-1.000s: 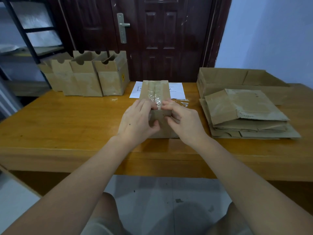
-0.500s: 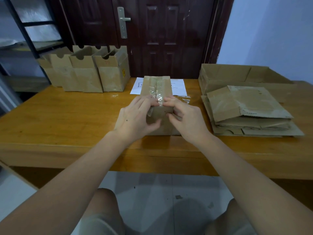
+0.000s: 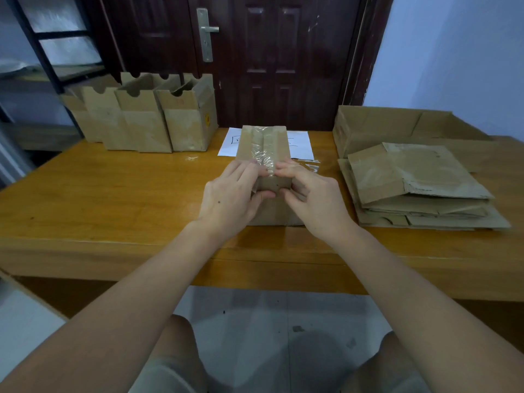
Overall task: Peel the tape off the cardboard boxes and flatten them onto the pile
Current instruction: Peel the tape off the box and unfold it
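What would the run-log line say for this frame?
step: peeling tape | box: gripped by left hand, right hand | pile: right

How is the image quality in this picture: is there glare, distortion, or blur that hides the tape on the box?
Head view: wide-angle lens bends the table edge and door frame; lighting is dim and bluish, with soft shadows. The clear tape on the box catches a mild sheen, so its wrinkles show. Both hands, left and right, look sharp; the pile at the right edge is slightly soft.

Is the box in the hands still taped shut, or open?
Still taped shut: clear tape runs along the seam of the box. Both hands grip its near end.
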